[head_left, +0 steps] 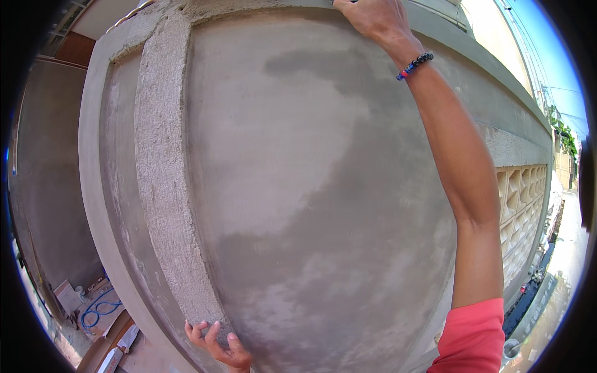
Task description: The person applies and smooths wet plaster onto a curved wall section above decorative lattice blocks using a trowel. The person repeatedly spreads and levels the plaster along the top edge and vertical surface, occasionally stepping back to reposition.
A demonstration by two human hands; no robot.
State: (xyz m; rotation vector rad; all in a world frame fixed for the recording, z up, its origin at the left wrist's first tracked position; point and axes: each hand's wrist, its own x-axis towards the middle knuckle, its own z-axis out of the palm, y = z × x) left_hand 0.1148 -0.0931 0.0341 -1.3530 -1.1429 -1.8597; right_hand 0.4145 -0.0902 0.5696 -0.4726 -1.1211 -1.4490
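Observation:
A tall grey cement-plastered wall panel (273,143) fills the middle, with darker damp-looking patches across its right and lower parts. Along its left side runs a rough raised cement strip (163,130). My left hand (222,349) is at the bottom of that strip, fingers apart and bent, its fingertips at the strip's surface and nothing in it. High up, my right hand (376,22) reaches to the panel's top edge, a beaded bracelet (415,65) on its wrist. Its fingers are bent round a dark thing mostly cut off by the picture's edge.
Pale patterned vent blocks (519,205) are set in the wall at the right, beside a sunlit lane (559,273) with overhead wires. At lower left are a blue hose (99,308), cardboard and boards on the ground. A plastered ledge (497,74) runs along the wall's top.

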